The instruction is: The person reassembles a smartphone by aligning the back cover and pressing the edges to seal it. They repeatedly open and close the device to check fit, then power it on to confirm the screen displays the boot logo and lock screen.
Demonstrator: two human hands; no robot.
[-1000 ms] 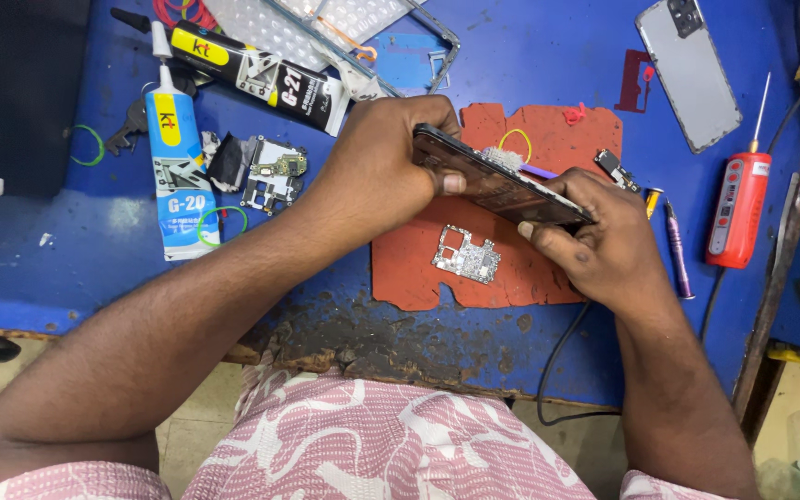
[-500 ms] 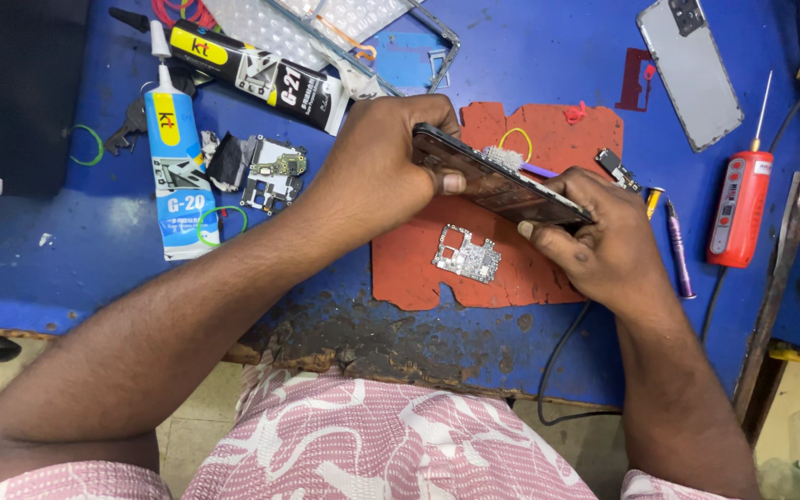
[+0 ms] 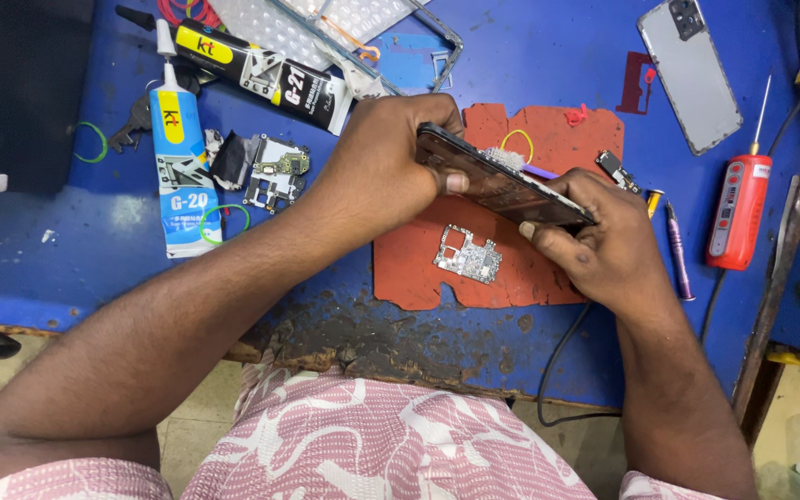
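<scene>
Both hands are clamping one thing as I am watching from my end: the left hand (image 3: 386,153) is wrapping its fingers over the top end of the dark phone (image 3: 502,181), thumb pressing on its near face, while the right hand (image 3: 599,245) is pinching the lower end between thumb and forefinger. That phone is sitting tilted on edge in the air, just above the red work mat (image 3: 497,278) on the blue bench (image 3: 67,259), with a loose metal shield plate (image 3: 468,255) lying on the mat beneath it. I am judging this as the stage of working along the phone's edge, either seating or separating a panel; I cannot tell which. Whatever comes next is calling for a steady two-handed grip and even pressure along the seam, so the thin body is not flexing. The glue tube (image 3: 181,171), a small circuit board (image 3: 277,171) and the red powered tool (image 3: 738,208) are lying well apart. Compared with half a second ago I am seeing nothing changing: same grip, same tilt, same place.
</scene>
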